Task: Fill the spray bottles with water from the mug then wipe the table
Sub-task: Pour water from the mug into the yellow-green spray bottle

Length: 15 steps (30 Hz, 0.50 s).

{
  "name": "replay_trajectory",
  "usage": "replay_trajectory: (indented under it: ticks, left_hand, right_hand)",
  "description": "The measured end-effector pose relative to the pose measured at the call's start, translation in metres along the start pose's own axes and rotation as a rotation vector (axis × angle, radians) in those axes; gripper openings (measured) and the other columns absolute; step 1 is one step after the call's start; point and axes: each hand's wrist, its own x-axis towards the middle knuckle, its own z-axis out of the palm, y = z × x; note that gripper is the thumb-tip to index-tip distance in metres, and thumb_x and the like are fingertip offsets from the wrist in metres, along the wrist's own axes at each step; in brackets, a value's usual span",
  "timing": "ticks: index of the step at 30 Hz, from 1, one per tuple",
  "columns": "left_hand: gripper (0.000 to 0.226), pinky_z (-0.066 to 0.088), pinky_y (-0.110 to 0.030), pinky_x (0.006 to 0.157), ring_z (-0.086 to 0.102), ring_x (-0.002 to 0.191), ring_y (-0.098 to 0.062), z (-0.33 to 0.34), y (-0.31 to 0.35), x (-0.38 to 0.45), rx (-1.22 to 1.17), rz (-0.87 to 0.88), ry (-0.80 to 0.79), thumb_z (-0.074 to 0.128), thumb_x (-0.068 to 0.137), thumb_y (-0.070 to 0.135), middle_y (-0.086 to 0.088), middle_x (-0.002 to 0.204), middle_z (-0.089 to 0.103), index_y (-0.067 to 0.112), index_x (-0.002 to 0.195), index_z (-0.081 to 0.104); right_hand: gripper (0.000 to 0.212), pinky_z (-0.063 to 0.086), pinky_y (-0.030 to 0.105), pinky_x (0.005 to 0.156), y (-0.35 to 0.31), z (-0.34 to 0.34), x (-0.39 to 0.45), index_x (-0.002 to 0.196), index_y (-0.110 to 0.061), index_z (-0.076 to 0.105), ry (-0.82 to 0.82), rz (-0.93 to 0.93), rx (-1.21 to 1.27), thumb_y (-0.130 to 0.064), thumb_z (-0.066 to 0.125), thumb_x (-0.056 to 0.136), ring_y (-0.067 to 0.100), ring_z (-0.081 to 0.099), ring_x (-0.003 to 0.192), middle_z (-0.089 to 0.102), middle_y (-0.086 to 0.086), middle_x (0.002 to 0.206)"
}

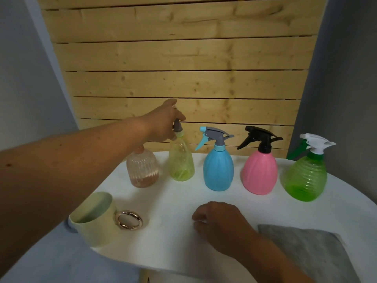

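Overhead, left hand [163,121] gripping yellow spray bottle [181,160] head, right hand [219,221] loosely curled on table [173,201], no readable labels

Dim, soft even indoor light, faint shadows, slight blur, wide-angle bending at edges

Far row on the white table [173,201], left to right: clear pink ribbed bottle [142,170], translucent yellow-green bottle [181,162] with grey neck, sky-blue fluted bottle [218,170] (grey head, light-blue trigger), pink bottle [260,173] with black head, green ringed bottle [306,177] with white head, dark-green trigger. Near left, pale green mug [95,221], shiny metallic ring handle; near right, grey cloth [310,250]. Behind, pale knotty wood slats [183,58].
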Motion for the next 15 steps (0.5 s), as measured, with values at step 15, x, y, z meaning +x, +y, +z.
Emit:
replay_trajectory:
  ticks: [15]
  left_hand:
    - [0.016, 0.054, -0.043, 0.083, 0.065, 0.098, -0.027, -0.055, 0.021, -0.044, 0.297, 0.218, 0.029, 0.070, 0.095, 0.019, -0.004, 0.107, 0.069, 0.014, 0.109, 0.076]
  right_hand:
    - [0.029, 0.051, 0.029, 0.095, -0.009, -0.012, 0.011, 0.123, -0.028, 0.069, 0.112, 0.090, 0.156, -0.038, 0.056, 0.099, 0.010, 0.063, 0.107, 0.069, -0.011, 0.119]
